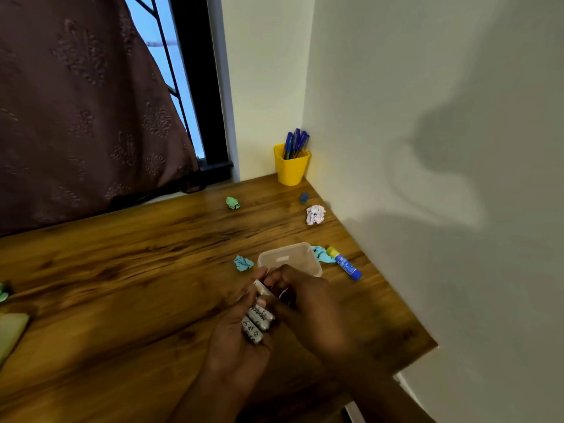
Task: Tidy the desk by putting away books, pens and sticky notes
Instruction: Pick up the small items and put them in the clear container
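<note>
My left hand (235, 340) lies palm up over the wooden desk (137, 270) and cups several grey batteries (258, 322). My right hand (305, 303) is above it, fingers pinched on one battery at the top of the bunch. Just beyond both hands stands a clear plastic container (290, 257), seemingly with nothing in it. A yellow cup (291, 167) with several blue pens (295, 143) stands in the far corner. Crumpled notes lie about: a green one (233, 203), a white one (315, 214), a light blue one (243, 263) and another blue one (322, 254).
A blue glue stick with a yellow cap (345, 262) lies right of the container near the wall. A small dark blue piece (304, 197) sits near the cup. A pale green object (10, 331) is at the left edge. A brown curtain (76, 102) hangs behind the desk.
</note>
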`<state>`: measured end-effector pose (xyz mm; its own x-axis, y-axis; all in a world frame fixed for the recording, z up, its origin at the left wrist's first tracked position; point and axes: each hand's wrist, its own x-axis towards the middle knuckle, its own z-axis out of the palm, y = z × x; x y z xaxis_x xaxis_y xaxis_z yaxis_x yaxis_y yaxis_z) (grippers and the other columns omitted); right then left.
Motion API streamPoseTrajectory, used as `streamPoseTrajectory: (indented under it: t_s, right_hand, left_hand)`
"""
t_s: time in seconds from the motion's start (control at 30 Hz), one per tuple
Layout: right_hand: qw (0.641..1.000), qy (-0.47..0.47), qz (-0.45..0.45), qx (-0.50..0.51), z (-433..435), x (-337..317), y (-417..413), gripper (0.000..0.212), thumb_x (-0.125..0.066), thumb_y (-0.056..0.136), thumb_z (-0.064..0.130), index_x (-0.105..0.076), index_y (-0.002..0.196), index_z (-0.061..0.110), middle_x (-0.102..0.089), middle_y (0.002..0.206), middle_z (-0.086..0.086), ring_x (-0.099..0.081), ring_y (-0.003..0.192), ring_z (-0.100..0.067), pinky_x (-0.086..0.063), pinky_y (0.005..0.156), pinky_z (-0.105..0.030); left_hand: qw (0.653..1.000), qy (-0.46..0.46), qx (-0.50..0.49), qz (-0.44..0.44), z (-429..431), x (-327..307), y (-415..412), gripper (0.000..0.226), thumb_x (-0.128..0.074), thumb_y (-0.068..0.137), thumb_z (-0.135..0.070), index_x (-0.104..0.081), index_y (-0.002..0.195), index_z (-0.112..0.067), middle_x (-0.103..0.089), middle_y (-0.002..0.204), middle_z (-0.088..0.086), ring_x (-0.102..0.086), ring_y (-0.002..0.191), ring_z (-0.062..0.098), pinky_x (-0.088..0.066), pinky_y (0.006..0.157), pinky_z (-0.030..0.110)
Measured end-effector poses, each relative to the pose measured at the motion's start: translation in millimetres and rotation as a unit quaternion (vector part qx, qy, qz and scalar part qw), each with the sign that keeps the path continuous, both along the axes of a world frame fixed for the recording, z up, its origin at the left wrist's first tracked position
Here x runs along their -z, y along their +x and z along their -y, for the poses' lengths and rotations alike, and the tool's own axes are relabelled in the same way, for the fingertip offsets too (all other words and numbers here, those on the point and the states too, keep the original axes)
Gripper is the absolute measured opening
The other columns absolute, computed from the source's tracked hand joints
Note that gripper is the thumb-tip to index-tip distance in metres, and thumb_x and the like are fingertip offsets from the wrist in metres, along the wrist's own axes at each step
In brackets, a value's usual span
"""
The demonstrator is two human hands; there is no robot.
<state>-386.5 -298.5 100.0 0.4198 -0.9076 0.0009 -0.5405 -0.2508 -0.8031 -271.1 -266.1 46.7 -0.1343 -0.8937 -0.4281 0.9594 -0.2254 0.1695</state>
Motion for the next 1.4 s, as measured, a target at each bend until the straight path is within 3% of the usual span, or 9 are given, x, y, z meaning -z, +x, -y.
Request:
streamPoseTrajectory:
  t_s: [0.1, 0.27, 0.37, 0.47, 0.77, 1.0, 1.13, 1.27, 1.4]
  right_hand:
    - [0.998, 0.054, 0.023, 0.011, 20, -9, -7, 0.019, -0.071, 0.081, 0.024, -0.066, 0.099, 0.024, -0.063, 0.081, 0.015, -0.059, 0.071, 0.007, -0.046, 0.062, -0.008]
    - [0.961, -0.047, -0.259, 0.08, 86, 7, -1, 0.025, -0.063, 0.087, 0.034, -0.067, 0.103, 0.016, -0.068, 0.099, 0.0, -0.061, 0.091, -0.016, -0.041, 0.072, -0.024]
    - [0.933, -0.012, -0.36, 0.031, 106, 34, 26, 0.031, -0.062, 0.087, 0.031, -0.061, 0.111, 0.011, -0.064, 0.114, -0.009, -0.059, 0.104, -0.025, -0.046, 0.083, -0.033]
    - [0.918, 0.061, -0.391, -0.028, 118, 46, 41, 0.043, -0.064, 0.085, 0.029, -0.056, 0.12, 0.006, -0.061, 0.12, -0.01, -0.057, 0.11, -0.025, -0.046, 0.088, -0.033]
    - [0.987, -0.014, -0.146, -0.058, 56, -37, 25, 0.012, -0.059, 0.088, 0.021, -0.067, 0.097, 0.022, -0.069, 0.1, 0.004, -0.064, 0.092, -0.013, -0.049, 0.086, -0.031]
    - [0.986, 0.059, -0.124, -0.099, 37, -27, 34, 0.022, -0.068, 0.083, 0.022, -0.065, 0.105, 0.021, -0.068, 0.105, 0.006, -0.059, 0.091, -0.004, -0.043, 0.078, -0.016]
    - [0.987, 0.098, -0.118, -0.054, 60, -37, 12, 0.021, -0.07, 0.08, 0.02, -0.068, 0.101, 0.022, -0.069, 0.099, 0.005, -0.064, 0.087, -0.008, -0.051, 0.075, -0.02]
    - [0.948, -0.041, -0.315, 0.017, 101, -9, 10, 0.026, -0.065, 0.082, 0.028, -0.066, 0.104, 0.014, -0.067, 0.108, -0.004, -0.061, 0.1, -0.021, -0.046, 0.085, -0.03]
    - [0.907, -0.009, -0.418, -0.057, 118, 31, 37, 0.035, -0.062, 0.086, 0.025, -0.057, 0.116, 0.007, -0.06, 0.121, -0.011, -0.056, 0.112, -0.027, -0.046, 0.089, -0.034]
  left_hand:
    - [0.997, -0.035, -0.025, 0.058, 2, -9, -1, 0.046, -0.054, 0.078, -0.018, -0.06, 0.123, -0.01, -0.068, 0.098, 0.004, -0.065, 0.08, 0.013, -0.046, 0.094, 0.031]
    - [0.992, -0.022, -0.07, 0.103, 15, -9, 33, 0.076, -0.092, 0.043, -0.02, -0.067, 0.115, -0.011, -0.066, 0.121, 0.006, -0.064, 0.108, 0.018, -0.05, 0.087, 0.039]
    - [0.992, 0.014, -0.077, 0.102, 21, 3, 50, 0.046, -0.072, 0.067, -0.018, -0.069, 0.112, -0.011, -0.063, 0.127, 0.008, -0.062, 0.111, 0.019, -0.047, 0.089, 0.046]
    - [0.993, 0.014, -0.069, 0.097, 25, 7, 53, 0.088, -0.093, 0.04, -0.015, -0.063, 0.122, -0.009, -0.062, 0.127, 0.01, -0.063, 0.111, 0.021, -0.048, 0.09, 0.047]
    - [0.995, -0.042, -0.068, 0.052, 17, -3, 32, 0.097, -0.097, 0.027, -0.014, -0.064, 0.117, -0.005, -0.065, 0.12, 0.013, -0.07, 0.094, 0.022, -0.057, 0.08, 0.04]
    - [0.996, -0.086, -0.027, 0.009, 14, -3, 20, 0.061, -0.061, 0.091, -0.029, -0.034, 0.142, -0.01, -0.029, 0.151, 0.012, -0.045, 0.131, 0.021, -0.026, 0.115, 0.034]
    - [0.987, -0.153, -0.054, 0.001, 15, 4, 22, 0.067, -0.078, 0.072, -0.024, -0.051, 0.132, -0.01, -0.04, 0.147, 0.009, -0.05, 0.127, 0.02, -0.035, 0.107, 0.032]
    - [0.979, -0.067, -0.156, 0.11, 25, 12, 46, 0.085, -0.096, 0.023, -0.023, -0.073, 0.104, -0.012, -0.063, 0.126, 0.007, -0.064, 0.11, 0.02, -0.052, 0.087, 0.04]
    - [0.98, -0.054, -0.155, 0.113, 32, 15, 56, 0.091, -0.096, 0.013, -0.018, -0.074, 0.1, -0.012, -0.066, 0.122, 0.007, -0.066, 0.104, 0.02, -0.051, 0.088, 0.039]
